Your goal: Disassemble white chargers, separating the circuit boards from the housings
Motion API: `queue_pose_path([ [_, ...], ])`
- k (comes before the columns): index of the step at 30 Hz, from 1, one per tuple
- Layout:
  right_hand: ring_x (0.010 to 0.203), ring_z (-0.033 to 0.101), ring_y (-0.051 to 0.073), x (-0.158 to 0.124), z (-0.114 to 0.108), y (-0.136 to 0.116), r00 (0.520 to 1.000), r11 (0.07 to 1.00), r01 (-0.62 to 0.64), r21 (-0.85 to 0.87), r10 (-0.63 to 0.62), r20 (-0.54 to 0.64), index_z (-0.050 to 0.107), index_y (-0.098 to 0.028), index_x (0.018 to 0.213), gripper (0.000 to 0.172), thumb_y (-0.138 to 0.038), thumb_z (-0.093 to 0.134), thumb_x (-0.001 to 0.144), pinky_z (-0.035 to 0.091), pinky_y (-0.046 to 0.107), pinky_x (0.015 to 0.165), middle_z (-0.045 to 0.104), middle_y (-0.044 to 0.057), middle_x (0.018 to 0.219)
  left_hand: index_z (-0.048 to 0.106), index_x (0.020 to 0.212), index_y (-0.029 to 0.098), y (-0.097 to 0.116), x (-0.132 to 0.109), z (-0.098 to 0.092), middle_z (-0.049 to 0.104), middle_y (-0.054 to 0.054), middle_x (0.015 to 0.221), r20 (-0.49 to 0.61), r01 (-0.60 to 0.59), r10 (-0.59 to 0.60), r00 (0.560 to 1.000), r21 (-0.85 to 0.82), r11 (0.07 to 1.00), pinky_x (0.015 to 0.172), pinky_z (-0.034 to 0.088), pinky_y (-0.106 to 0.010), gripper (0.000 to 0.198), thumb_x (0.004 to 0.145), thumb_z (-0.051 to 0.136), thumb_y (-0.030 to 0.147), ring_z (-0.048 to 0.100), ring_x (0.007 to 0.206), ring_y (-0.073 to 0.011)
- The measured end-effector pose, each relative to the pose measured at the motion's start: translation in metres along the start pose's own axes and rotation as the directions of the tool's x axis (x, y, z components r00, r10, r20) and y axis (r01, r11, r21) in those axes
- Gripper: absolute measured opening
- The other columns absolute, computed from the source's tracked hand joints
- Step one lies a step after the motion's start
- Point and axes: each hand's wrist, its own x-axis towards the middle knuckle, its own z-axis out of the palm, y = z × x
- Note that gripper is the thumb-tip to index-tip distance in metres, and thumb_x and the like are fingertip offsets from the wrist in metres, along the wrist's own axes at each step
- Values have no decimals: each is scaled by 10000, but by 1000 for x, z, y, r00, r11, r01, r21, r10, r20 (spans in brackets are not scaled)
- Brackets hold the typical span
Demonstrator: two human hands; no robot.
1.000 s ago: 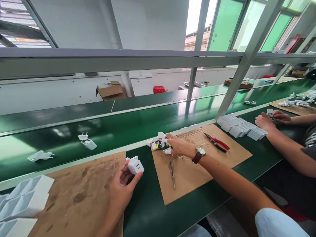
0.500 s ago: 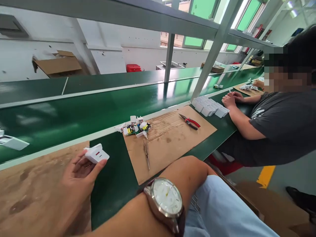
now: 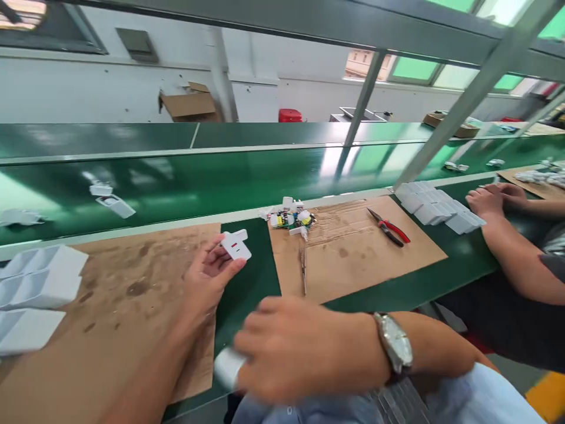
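Between the thumb and fingers of my left hand (image 3: 212, 271) is a white charger cover (image 3: 236, 245) with a red USB slot and a smaller dark slot. It is held up over the bench at the cardboard's edge. My right hand (image 3: 282, 347), wearing a wristwatch (image 3: 394, 343), is low in front of my lap, smeared by motion. Its fingers are closed on a white plastic piece (image 3: 229, 368), too blurred to tell its exact kind. Beyond it lie tweezers (image 3: 303, 265) and a small heap of circuit boards (image 3: 291, 219) with white parts.
Red-handled pliers (image 3: 391, 228) lie on the right cardboard sheet (image 3: 344, 265). White housings (image 3: 435, 203) stand beyond them, near a co-worker's hands (image 3: 489, 197). More white housings (image 3: 42, 277) stand at left. A green conveyor belt (image 3: 229, 176) with loose parts (image 3: 115, 203) runs behind.
My view has swung left, bringing the left-hand housings into sight. My right hand has come up from below the frame with a white piece; my left hand still holds the charger cover.
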Motion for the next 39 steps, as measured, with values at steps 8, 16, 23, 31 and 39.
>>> queue_pose_path([
  [8, 1003, 687, 266, -8, 9, 110, 987, 837, -47, -544, -44, -152, 738, -288, 882, 362, 41, 600, 822, 525, 401, 742, 717, 119, 1237, 652, 1281, 229, 2, -12, -2, 741, -87, 1162, 107, 119, -106, 989, -120, 986, 993, 581, -443, 723, 627, 958, 267, 699, 1081, -253],
  [16, 919, 714, 259, -8, 28, 127, 964, 916, 76, -394, -168, -206, 702, -269, 954, 348, 5, 503, 877, 571, 412, 747, 742, 117, 1132, 664, 1280, 228, 3, -15, -3, 738, -95, 1165, 148, 173, -146, 978, -187, 967, 974, 584, -416, 709, 635, 958, 220, 698, 1083, -245],
  [23, 1021, 753, 232, 23, -1, 103, 785, 922, 138, 363, 122, -608, 617, -317, 1215, 266, -205, 559, 981, 637, 397, 886, 767, 60, 1077, 656, 1278, 235, 2, -16, -3, 728, -90, 1170, 143, 193, -165, 976, -207, 959, 969, 585, -387, 724, 624, 964, 200, 697, 1086, -233],
  [31, 1154, 736, 236, 55, 27, 87, 665, 782, 330, 528, 204, -719, 671, -346, 1272, 352, -148, 575, 996, 633, 447, 1014, 740, 57, 1274, 642, 1314, 261, 2, -17, -1, 717, -73, 1216, 56, 152, -145, 988, -141, 978, 1080, 529, -440, 736, 647, 948, 206, 687, 1153, -254],
  [39, 1120, 758, 228, 61, 52, 79, 584, 837, 307, 452, 210, -784, 680, -315, 1266, 418, -59, 638, 939, 645, 373, 1002, 793, 31, 1174, 635, 1291, 239, -4, -19, 3, 720, -96, 1267, 28, 139, -137, 990, -52, 989, 1106, 523, -471, 706, 654, 938, 211, 695, 1165, -270],
])
